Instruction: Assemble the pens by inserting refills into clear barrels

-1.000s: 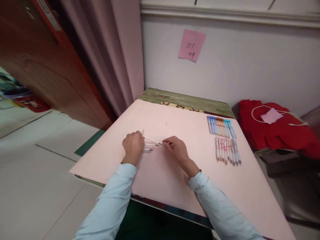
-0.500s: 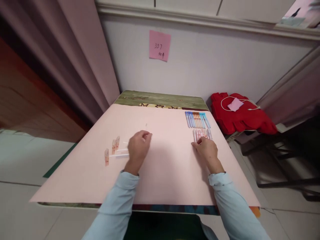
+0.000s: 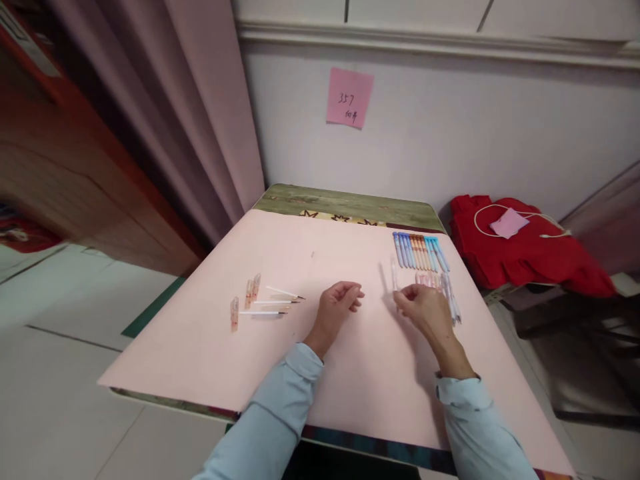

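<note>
My right hand (image 3: 425, 308) pinches a clear, whitish pen (image 3: 394, 275), which points up from thumb and fingertips above the table. Just beyond and beside that hand lies a row of pale pink and clear pens (image 3: 430, 280), partly hidden by it. My left hand (image 3: 341, 305) hovers over the middle of the table, its fingers loosely curled and apart, with nothing visible in them. To its left lie white pen refills (image 3: 276, 303) with dark tips, and three short clear-pink pen parts (image 3: 235, 313) stand or lie beside them; which, I cannot tell.
A row of blue, brown and light-blue pens (image 3: 420, 251) lies at the far right of the pink-covered table (image 3: 210, 367). Behind it is a wall with a pink note (image 3: 349, 97). Red cloth (image 3: 480, 257) with a white cable is piled right of the table.
My right hand has lifted a clear pen from the pale row and brought it slightly left. My left hand has moved right, away from the refills, and its fingers have loosened. The view has shifted left.
</note>
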`<action>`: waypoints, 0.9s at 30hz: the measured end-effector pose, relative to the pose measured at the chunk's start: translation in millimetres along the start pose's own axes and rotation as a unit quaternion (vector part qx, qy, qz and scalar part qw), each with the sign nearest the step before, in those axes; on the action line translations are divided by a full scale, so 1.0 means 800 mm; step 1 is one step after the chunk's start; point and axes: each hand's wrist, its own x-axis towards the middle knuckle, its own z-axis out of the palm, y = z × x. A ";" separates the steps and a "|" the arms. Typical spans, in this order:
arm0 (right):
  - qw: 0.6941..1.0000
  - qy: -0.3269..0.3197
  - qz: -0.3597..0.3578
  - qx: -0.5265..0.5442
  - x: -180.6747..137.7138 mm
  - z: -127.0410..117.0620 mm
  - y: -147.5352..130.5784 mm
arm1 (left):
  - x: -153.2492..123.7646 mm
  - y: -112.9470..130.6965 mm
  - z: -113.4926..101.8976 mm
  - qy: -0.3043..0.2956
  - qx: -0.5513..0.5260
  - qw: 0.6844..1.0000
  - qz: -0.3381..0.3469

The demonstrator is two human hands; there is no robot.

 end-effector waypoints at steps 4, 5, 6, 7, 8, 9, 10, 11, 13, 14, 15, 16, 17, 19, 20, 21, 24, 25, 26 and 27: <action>0.931 -0.195 -0.034 0.307 -0.012 0.050 -0.046 | 0.006 0.004 -0.001 -0.035 -0.146 0.987 -0.049; 0.898 -0.250 -0.028 0.361 -0.013 0.063 -0.056 | 0.008 0.005 -0.003 -0.031 -0.174 0.983 -0.060; 0.867 -0.286 -0.018 0.408 -0.014 0.073 -0.065 | 0.009 0.007 -0.007 -0.023 -0.194 0.978 -0.068; 0.836 -0.311 -0.006 0.451 -0.014 0.081 -0.071 | 0.011 0.009 -0.011 -0.012 -0.208 0.975 -0.072; 0.809 -0.323 0.007 0.490 -0.014 0.087 -0.076 | 0.012 0.012 -0.015 -0.004 -0.219 0.973 -0.074; 0.786 -0.327 0.019 0.524 -0.013 0.091 -0.080 | 0.013 0.015 -0.020 -0.001 -0.228 0.971 -0.074; 0.767 -0.328 0.032 0.551 -0.012 0.093 -0.082 | 0.014 0.017 -0.024 -0.003 -0.235 0.969 -0.072; 0.750 -0.331 0.044 0.571 -0.011 0.094 -0.082 | 0.016 0.019 -0.027 -0.008 -0.239 0.969 -0.067; 0.725 -0.344 0.067 0.593 -0.009 0.094 -0.082 | 0.019 0.022 -0.031 -0.016 -0.240 0.969 -0.055; 0.715 -0.355 0.075 0.598 -0.009 0.094 -0.081 | 0.020 0.021 -0.032 -0.015 -0.238 0.970 -0.050; 0.705 -0.368 0.082 0.601 -0.009 0.093 -0.079 | 0.022 0.020 -0.032 -0.012 -0.237 0.970 -0.046; 0.696 -0.380 0.084 0.603 -0.009 0.093 -0.078 | 0.023 0.019 -0.031 -0.010 -0.239 0.970 -0.042; 0.687 -0.394 0.084 0.605 -0.009 0.092 -0.077 | 0.025 0.018 -0.029 -0.009 -0.241 0.970 -0.039; 0.664 -0.424 0.089 0.609 -0.009 0.090 -0.075 | 0.027 0.016 -0.027 -0.014 -0.246 0.969 -0.033; 0.650 -0.439 0.095 0.613 -0.009 0.088 -0.074 | 0.027 0.015 -0.026 -0.021 -0.246 0.968 -0.034; 0.636 -0.452 0.104 0.618 -0.009 0.086 -0.074 | 0.027 0.016 -0.025 -0.029 -0.245 0.968 -0.037; 0.601 -0.471 0.142 0.630 -0.009 0.080 -0.076 | 0.027 0.018 -0.026 -0.050 -0.233 0.970 -0.053; 0.595 -0.474 0.151 0.632 -0.009 0.078 -0.076 | 0.026 0.018 -0.027 -0.056 -0.227 0.971 -0.055; 0.590 -0.475 0.157 0.633 -0.009 0.077 -0.077 | 0.026 0.018 -0.028 -0.059 -0.221 0.972 -0.055; 0.589 -0.473 0.160 0.635 -0.009 0.077 -0.078 | 0.027 0.017 -0.028 -0.059 -0.215 0.973 -0.051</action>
